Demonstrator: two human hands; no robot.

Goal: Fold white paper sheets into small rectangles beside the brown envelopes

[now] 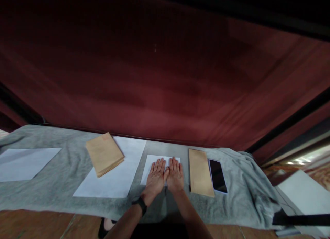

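Note:
My left hand [156,177] and my right hand [175,175] lie flat side by side, palms down, on a small white sheet of paper [149,162]. Their fingers are stretched out and point away from me, and the thumbs meet in the middle. Most of the sheet's near part is hidden under the hands; whether it is folded I cannot tell. Just right of my right hand rests a brown envelope [200,172]. To the left, a stack of brown envelopes [104,153] sits at an angle on a large white sheet [110,185].
A phone [218,176] with a dark screen lies right of the single envelope. Another white sheet [25,163] is at the far left. Grey cloth [69,160] with wrinkles covers the table. A dark red panel [154,77] rises along the back edge.

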